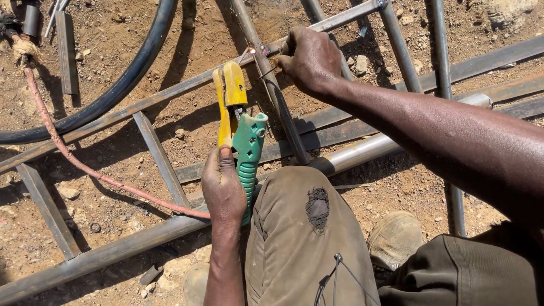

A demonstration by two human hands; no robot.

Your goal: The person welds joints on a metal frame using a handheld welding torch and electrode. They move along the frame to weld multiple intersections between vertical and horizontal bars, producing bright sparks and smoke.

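One welding electrode holder (241,133) is seen, and two hands. The left hand (222,190) is closed around the holder's green ribbed handle, low in the middle of the view and just beside the person's bent knee. The right hand (309,56) is closed around a slanted steel bar (277,93) near the top centre, where that bar crosses a long flat rail (170,93) of the frame.

The holder is made up of a green grip below and two yellow jaw pieces above, the yellow parts being scuffed and dusty. It is held upright, tilted slightly to the left, with the jaws pointing toward the crossing of bar and rail. One thin welding rod (245,56) is seen running from the jaw tip up to the joint; whether it touches the metal cannot be told. One reddish cable (68,156) is led away from the handle's base, across the dirt toward the upper left corner.

One black hose (122,85) is laid in a curve across the upper left. Two short flat crosspieces (161,161) are counted between the frame's rails on the left. One round pale tube (374,148) is laid beside the knee. One dusty boot (394,238) is seen at the lower right, planted on the brown stony ground (113,187).
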